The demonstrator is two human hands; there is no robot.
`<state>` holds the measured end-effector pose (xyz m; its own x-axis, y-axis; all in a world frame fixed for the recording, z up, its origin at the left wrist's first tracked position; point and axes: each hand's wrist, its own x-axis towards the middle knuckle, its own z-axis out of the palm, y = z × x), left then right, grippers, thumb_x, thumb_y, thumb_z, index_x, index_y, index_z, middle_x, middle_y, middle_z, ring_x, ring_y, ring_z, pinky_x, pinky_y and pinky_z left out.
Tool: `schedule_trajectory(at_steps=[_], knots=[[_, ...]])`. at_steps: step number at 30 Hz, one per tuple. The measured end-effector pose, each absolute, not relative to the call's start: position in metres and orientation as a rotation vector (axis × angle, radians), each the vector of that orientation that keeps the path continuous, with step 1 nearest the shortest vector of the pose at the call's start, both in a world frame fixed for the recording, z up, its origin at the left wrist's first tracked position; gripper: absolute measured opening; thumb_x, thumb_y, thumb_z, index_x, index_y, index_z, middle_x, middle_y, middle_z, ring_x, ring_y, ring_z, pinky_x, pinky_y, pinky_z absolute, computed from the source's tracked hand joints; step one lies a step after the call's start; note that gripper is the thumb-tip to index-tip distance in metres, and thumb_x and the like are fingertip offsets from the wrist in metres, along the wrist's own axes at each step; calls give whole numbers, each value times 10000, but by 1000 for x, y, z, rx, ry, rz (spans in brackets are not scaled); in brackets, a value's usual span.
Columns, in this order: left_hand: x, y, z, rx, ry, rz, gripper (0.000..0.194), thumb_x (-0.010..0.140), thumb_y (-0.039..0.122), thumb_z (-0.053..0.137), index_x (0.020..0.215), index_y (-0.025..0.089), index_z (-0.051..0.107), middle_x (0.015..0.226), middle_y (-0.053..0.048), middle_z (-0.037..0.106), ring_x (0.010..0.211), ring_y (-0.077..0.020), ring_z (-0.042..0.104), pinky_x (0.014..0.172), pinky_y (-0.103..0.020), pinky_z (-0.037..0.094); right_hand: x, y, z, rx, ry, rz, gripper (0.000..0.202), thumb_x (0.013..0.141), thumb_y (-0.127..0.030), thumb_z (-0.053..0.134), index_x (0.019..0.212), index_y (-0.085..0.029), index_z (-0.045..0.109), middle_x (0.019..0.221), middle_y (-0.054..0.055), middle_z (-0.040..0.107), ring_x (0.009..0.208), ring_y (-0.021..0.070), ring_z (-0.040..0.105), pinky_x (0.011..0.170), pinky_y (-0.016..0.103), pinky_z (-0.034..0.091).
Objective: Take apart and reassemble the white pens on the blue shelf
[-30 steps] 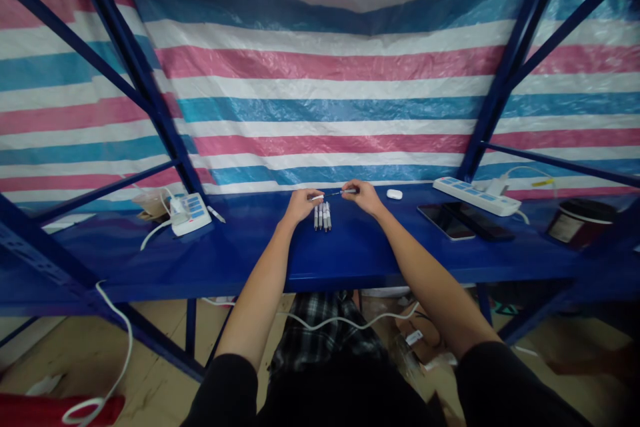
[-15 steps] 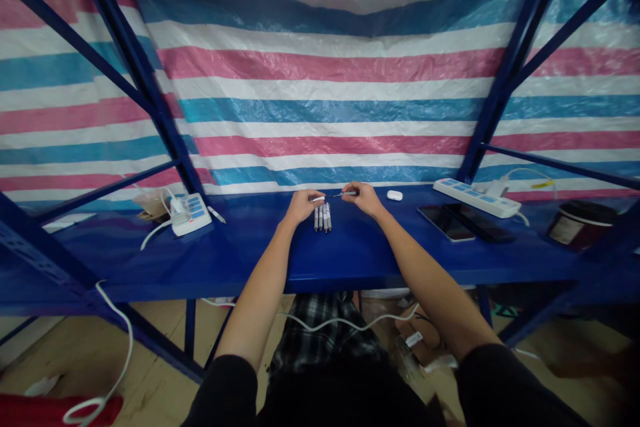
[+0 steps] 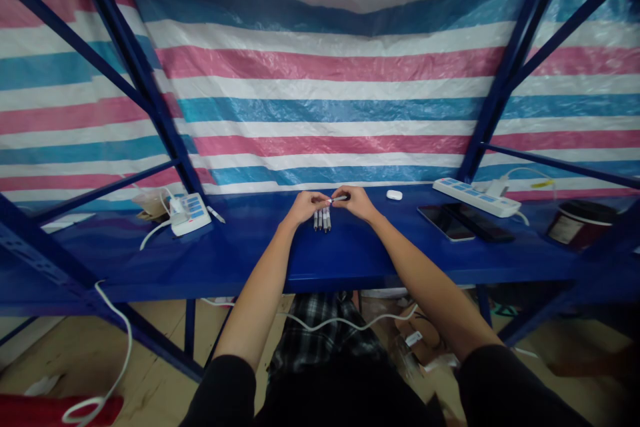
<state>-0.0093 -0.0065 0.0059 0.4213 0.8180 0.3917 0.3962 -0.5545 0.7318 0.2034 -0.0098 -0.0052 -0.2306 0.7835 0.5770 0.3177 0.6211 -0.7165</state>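
Over the blue table, both hands meet at a slim whitish pen lying sideways between them. The fingertips of my left hand pinch its left end, which they mostly cover. My right hand is closed around the right part, thumb and fingers together. Just below the fingertips, several grey-and-white pens lie side by side on the table, tips toward me; their far ends are partly hidden by the hands.
The blue table carries a white earphone case, a white power strip, two dark phones and a dark cup at right. Another power strip and a single pen lie at left.
My hands have come together. The separate pen parts, one in each hand with a thin rod showing between them, now meet end to end. The row of pens stays put.
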Motion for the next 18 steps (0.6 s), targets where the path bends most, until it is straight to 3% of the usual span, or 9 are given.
schedule_trajectory(at_steps=[4,7,11,15,18], knots=[[-10,-9,9,2183,1015,1042,342,814,429,728,968,135,811,806,-75,769,714,-193,663,688,-283,490,205,-10,-4,-898,-1852,583,201,764,-376,755,840,-190,767,780,37,738,741,194,650,723,285,471],[-10,-10,10,2252,1048,1108,306,790,399,755,963,153,812,829,-63,773,739,-195,662,711,-289,488,206,-9,-5,-925,-1920,574,295,856,-449,658,803,-176,756,709,35,714,697,180,623,697,279,446],[-8,-9,9,2272,1014,1204,240,770,341,780,942,175,808,921,-62,782,842,-213,681,801,-311,497,206,-7,-8,-877,-1899,642,341,803,-473,717,926,-155,730,771,38,712,720,177,621,698,278,445],[-7,-9,10,2307,1021,1247,187,765,291,792,926,198,806,925,-49,781,869,-214,681,828,-321,488,207,-7,-7,-929,-1953,619,392,886,-530,610,867,-155,720,739,39,696,682,171,590,681,284,427],[-6,-11,11,2318,1020,1273,170,764,280,796,915,202,803,931,-47,779,866,-212,681,824,-322,487,208,-10,-5,-911,-1940,617,383,833,-530,680,931,-161,715,792,36,708,713,175,598,675,273,424]])
